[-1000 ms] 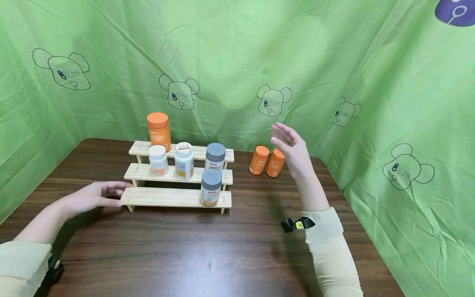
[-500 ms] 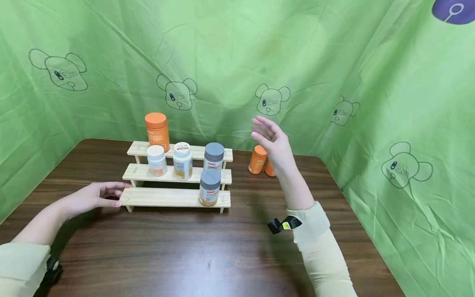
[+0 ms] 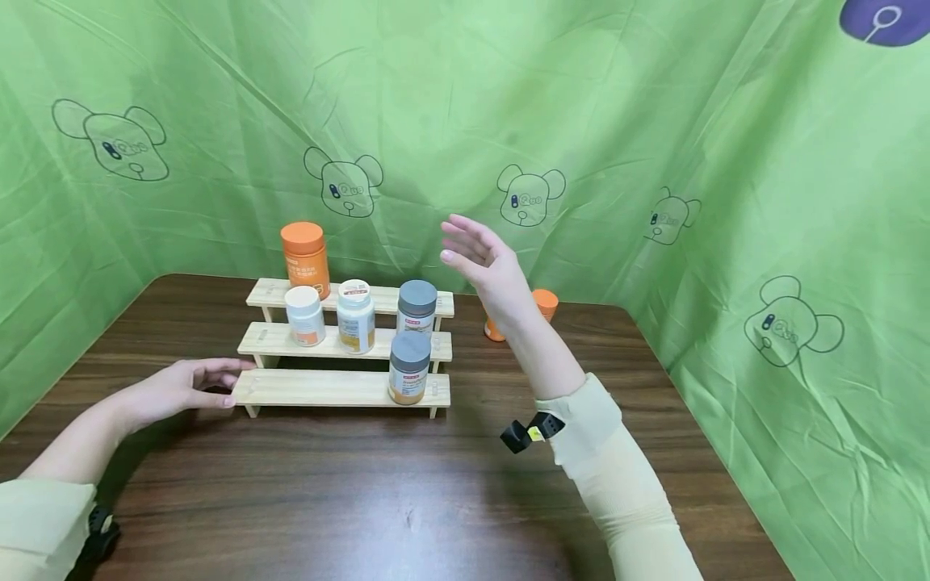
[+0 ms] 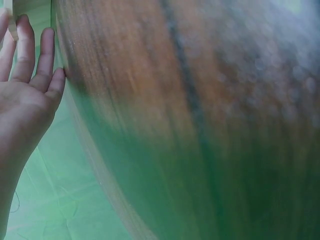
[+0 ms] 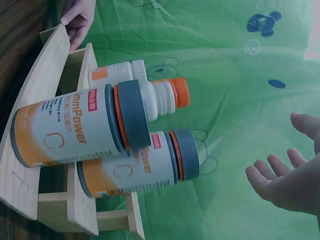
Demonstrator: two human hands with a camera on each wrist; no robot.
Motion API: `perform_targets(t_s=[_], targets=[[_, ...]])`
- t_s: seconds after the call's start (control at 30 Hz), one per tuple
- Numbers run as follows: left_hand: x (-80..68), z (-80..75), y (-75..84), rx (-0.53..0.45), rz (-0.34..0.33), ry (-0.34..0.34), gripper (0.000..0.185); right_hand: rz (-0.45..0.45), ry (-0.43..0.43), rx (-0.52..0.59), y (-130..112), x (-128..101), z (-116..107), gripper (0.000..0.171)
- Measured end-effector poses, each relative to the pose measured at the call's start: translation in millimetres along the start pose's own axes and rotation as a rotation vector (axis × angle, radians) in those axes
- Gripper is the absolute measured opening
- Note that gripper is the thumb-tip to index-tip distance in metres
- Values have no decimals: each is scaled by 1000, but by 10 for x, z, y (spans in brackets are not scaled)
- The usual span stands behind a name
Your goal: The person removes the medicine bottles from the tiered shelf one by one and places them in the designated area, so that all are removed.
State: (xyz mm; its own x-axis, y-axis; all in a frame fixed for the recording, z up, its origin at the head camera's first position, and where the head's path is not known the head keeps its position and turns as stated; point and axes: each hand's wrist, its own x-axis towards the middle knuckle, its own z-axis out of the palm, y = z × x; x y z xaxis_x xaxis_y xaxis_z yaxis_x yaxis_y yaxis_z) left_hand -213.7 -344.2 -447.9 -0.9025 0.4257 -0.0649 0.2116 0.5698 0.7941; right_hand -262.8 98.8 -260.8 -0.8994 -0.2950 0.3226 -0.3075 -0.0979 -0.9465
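Note:
A three-step wooden display rack (image 3: 312,389) stands on the table, and my left hand (image 3: 182,387) holds the left end of its lowest step, thumb at the front and fingers behind. My right hand (image 3: 490,270) hangs in the air right of the rack, fingers spread and holding nothing. One grey-lidded supplement bottle (image 3: 409,369) is on the lowest step's right end. On the middle step are a small white bottle (image 3: 305,316), a white-lidded bottle (image 3: 356,317) and another grey-lidded bottle (image 3: 416,307). A large orange bottle (image 3: 305,260) stands on the top step at left.
Two small orange bottles stand on the table right of the rack; the right arm hides most of the nearer-left one (image 3: 494,329) and part of the other orange bottle (image 3: 545,303). Green curtain (image 3: 436,105) surrounds the dark wooden table (image 3: 327,492).
My right hand has swept left, from beside the two small orange bottles toward the rack, and its arm now covers part of them. My left hand keeps its place at the rack.

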Motion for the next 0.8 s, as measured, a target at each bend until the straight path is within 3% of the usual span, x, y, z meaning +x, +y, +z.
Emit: perform_targets(t_s=[0.2, 0.5, 0.8], targets=[[-5, 9, 2, -8, 13, -1, 58, 1, -52, -3, -39, 65, 140, 53], [-8, 7, 12, -10, 2, 1, 57, 34, -115, -149, -103, 242, 297, 57], [-12, 4, 50, -5, -7, 0, 58, 59, -162, -215, -39, 418, 467, 56]])
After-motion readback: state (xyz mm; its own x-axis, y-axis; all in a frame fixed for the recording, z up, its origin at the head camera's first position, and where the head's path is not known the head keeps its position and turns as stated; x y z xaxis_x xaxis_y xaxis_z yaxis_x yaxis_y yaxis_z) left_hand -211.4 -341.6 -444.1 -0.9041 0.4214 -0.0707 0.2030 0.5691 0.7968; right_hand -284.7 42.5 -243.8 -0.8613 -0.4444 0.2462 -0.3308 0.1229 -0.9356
